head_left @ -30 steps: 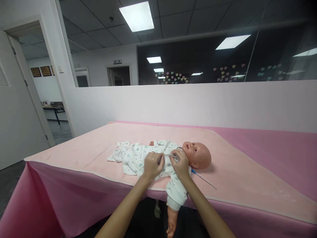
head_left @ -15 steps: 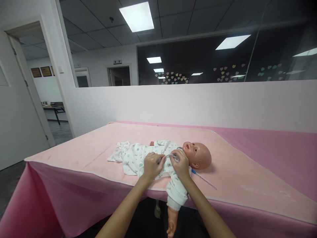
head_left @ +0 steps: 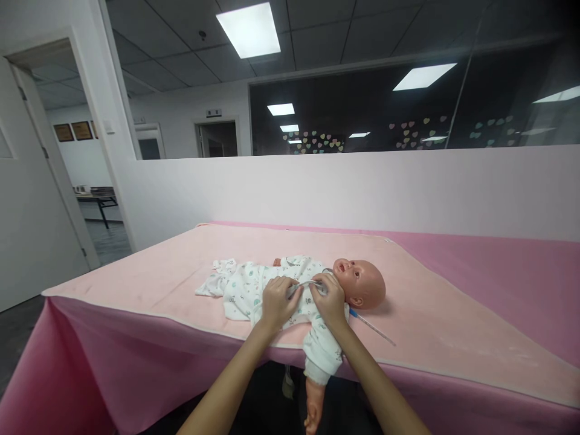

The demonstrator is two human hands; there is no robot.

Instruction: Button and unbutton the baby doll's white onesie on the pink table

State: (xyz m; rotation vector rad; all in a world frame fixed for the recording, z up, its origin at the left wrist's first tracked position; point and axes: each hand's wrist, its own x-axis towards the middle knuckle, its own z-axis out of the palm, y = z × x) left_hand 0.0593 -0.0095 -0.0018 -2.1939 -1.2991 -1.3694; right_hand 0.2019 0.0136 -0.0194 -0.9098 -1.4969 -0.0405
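A pale mat covers the table over a pink cloth, with a white wall and dark glass behind and a door at far left. The doll lies on its back along the near edge of the mat, head to the right, its near arm hanging over the edge. Your left hand and right hand are above its chest, just apart, fingers curled and thumbs drawn in so that each pinches part of a thin whitish strip; the strip bridges the gap between them, just below the chin. What the strip is, and how much of it your palms conceal, cannot be told. A grey curve by the doll's neck may or may not belong to it. To the right, near your right wrist, a blue-ended rod rests on the mat, out of your grasp. As for progress, the doll is already laid out and dressed in a printed suit; handling of the strip appears to be midway, since neither hand has yet released it, and how much remains cannot be judged.
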